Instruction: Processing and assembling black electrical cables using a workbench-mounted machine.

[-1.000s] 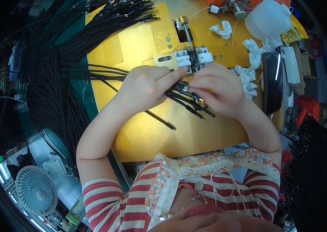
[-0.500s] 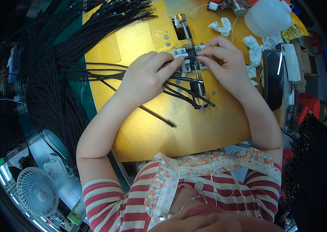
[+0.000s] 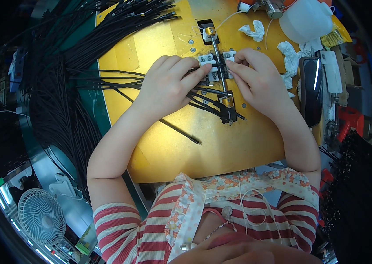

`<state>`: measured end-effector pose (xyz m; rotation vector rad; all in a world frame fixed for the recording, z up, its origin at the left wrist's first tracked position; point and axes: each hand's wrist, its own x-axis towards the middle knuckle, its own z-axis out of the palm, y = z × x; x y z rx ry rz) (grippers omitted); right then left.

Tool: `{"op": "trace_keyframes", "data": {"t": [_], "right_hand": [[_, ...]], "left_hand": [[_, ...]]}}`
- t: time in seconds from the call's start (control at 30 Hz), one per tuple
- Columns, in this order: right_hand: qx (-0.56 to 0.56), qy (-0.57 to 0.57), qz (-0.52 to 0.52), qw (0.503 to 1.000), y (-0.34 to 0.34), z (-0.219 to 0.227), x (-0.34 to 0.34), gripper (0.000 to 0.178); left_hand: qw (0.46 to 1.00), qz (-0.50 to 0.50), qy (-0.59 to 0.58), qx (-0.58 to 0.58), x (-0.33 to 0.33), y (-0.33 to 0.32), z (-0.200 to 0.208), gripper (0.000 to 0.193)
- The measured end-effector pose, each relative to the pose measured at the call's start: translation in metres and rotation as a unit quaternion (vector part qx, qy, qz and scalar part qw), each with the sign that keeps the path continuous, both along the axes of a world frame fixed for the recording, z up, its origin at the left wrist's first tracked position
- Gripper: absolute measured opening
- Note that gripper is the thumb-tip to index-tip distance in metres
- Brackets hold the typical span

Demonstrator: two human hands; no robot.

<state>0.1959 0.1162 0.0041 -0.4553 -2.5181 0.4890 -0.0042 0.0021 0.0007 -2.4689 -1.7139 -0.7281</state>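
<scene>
On the yellow work plate, a small clamping fixture with white blocks (image 3: 206,59) is crossed by a metal rod (image 3: 215,45) with brass-coloured ends. A black cable (image 3: 218,65) lies across the fixture between my hands. My left hand (image 3: 166,86) pinches it at the left block, thumb and forefinger together. From the right, the fingertips of my right hand (image 3: 260,78) close on the cable's other end beside the right block; the very tip is hidden. Under my left hand more black cables (image 3: 203,107) fan out, and one loose cable end (image 3: 192,139) points toward me.
Thick bundles of black cables (image 3: 63,105) hang along the left side. A phone (image 3: 310,90), crumpled tissues (image 3: 287,53) and a white plastic container (image 3: 304,21) sit at the right. A small white fan (image 3: 42,217) stands at the lower left.
The metal rod with its brass-coloured ends has slid toward me through the fixture. My right hand has shifted slightly right; my left hand stays at the left block.
</scene>
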Motion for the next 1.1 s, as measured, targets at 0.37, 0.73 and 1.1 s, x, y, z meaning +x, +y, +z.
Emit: {"op": "trace_keyframes", "data": {"t": [0.37,0.73,1.1], "right_hand": [[-0.017,0.075,0.117,0.99,-0.001,0.005,-0.003,0.024],[-0.099,0.069,0.094,0.988,0.006,0.001,0.006,0.017],[-0.236,0.083,0.015,0.968,0.01,-0.003,0.003,0.008]], "left_hand": [[1.0,-0.005,0.0,0.008,-0.002,0.002,0.002,0.044],[0.999,0.013,-0.027,-0.014,-0.001,0.001,0.005,0.042],[0.989,0.003,-0.091,-0.12,0.001,-0.004,0.026,0.061]]}}
